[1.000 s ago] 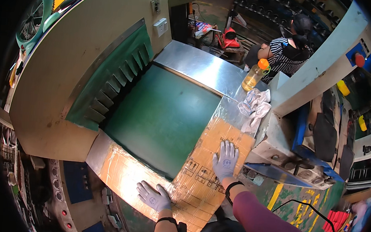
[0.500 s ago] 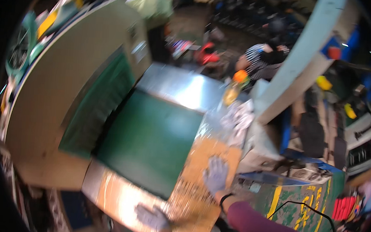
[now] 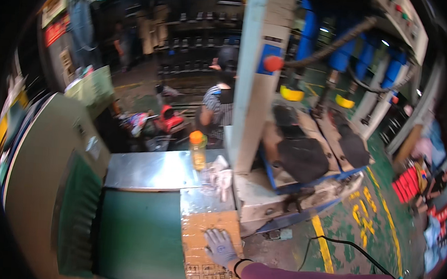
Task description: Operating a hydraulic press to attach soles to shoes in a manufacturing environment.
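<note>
My right hand (image 3: 221, 248), in a grey glove with a black band at the wrist, lies flat with fingers spread on a sheet of brown cardboard (image 3: 213, 222). The cardboard looks taped down along the right side of a green conveyor belt (image 3: 143, 237). No object shows in that hand. My left hand is out of the picture. Beyond the right hand, a crumpled pale cloth (image 3: 220, 177) and a bottle with an orange cap (image 3: 197, 150) stand at the corner of a metal plate (image 3: 150, 170).
A beige machine housing (image 3: 37, 179) with a green strip curtain (image 3: 79, 215) rises at the left. A pale post (image 3: 252, 85) with a red button (image 3: 273, 64) stands ahead. Right of it, dark shapes (image 3: 304, 157) lie on a machine bed. Another person (image 3: 218, 101) is beyond the belt.
The view has swung up and to the right. My left hand, earlier resting on the near cardboard edge, has left the picture. My right hand stays flat on the cardboard.
</note>
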Tool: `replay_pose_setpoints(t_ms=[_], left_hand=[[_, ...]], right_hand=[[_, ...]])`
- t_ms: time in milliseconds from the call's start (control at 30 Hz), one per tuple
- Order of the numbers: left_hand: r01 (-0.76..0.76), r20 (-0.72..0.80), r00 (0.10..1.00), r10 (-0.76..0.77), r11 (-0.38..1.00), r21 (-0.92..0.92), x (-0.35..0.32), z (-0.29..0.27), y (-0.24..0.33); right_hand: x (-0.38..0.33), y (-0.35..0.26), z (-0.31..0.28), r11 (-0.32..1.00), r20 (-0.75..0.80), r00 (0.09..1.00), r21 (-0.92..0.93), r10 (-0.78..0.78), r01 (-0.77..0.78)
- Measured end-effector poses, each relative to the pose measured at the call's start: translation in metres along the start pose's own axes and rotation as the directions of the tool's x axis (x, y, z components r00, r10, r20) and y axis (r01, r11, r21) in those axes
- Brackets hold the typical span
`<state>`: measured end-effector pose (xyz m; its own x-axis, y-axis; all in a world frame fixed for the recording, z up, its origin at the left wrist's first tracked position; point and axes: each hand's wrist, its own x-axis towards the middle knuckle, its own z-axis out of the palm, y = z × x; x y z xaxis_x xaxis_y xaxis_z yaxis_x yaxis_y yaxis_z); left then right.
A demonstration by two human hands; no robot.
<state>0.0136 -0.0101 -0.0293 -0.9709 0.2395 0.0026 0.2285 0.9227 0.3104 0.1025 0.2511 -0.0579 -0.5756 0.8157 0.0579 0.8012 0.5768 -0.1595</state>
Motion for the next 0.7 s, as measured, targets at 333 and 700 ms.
replay_pose_setpoints(t_ms=[333,700], left_hand=[[-0.178,-0.257,0.951,0.17,0.984,-0.007,0.001,0.036,-0.029],[-0.145,-0.196,0.968,0.158,0.986,0.079,-0.003,0.023,-0.023]], right_hand=[[-0.003,0.007,-0.012,0.996,-0.054,0.998,0.088,-0.027,0.032],[-0.007,0.008,-0.007,0.99,-0.047,0.999,0.139,-0.016,0.022]])
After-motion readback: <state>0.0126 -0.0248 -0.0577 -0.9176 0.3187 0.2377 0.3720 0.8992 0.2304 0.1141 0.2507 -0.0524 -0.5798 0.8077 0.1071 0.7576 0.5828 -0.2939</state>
